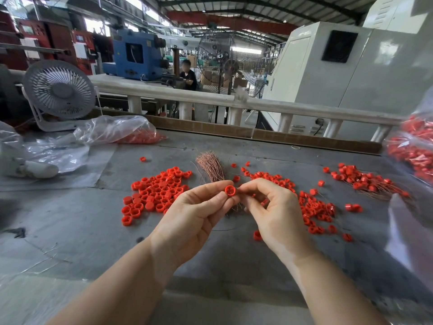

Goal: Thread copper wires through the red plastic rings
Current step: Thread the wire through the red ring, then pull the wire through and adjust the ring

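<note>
Workbench: grey table under both forearms.
Desk fan: white fan at the far left edge.
Bags: clear plastic bag of red rings far left; another bag at right.
Ring piles: loose red rings left of the hands; more to the right.
Wire bundle: copper wires fanned out just beyond the hands.
Left hand: pinches one red ring between thumb and fingertips, held above the table.
Right hand: fingertips pinched together at the ring's right side; the thin wire there is barely discernible.
</note>
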The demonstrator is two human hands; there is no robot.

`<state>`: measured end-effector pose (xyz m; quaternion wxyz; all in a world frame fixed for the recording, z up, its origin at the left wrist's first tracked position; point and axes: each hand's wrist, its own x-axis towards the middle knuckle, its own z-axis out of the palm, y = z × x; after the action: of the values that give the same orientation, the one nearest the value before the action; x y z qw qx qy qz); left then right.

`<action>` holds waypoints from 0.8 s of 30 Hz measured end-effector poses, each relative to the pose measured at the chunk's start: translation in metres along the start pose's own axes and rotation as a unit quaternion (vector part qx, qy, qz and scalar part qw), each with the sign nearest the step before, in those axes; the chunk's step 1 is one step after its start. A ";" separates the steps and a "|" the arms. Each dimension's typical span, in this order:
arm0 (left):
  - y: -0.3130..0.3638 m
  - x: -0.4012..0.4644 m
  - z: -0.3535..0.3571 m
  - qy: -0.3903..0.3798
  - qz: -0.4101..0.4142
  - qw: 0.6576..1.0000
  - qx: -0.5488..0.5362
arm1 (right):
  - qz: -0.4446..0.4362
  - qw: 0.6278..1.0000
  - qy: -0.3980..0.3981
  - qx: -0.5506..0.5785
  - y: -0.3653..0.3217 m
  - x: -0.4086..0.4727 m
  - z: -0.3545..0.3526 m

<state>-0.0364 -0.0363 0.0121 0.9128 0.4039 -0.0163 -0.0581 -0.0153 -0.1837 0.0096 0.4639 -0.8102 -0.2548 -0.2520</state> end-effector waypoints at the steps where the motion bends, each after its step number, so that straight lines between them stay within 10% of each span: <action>1: 0.000 0.000 0.000 0.001 0.001 1.000 -0.001 | 0.001 1.000 0.001 0.000 0.000 0.000 0.000; 24: 0.000 0.001 0.001 0.030 -0.001 0.999 -0.035 | -0.019 1.000 0.004 -0.021 0.002 -0.001 0.003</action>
<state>-0.0356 -0.0365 0.0128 0.9265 0.3731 0.0138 -0.0471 -0.0145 -0.1817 0.0063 0.4433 -0.8136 -0.2627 -0.2694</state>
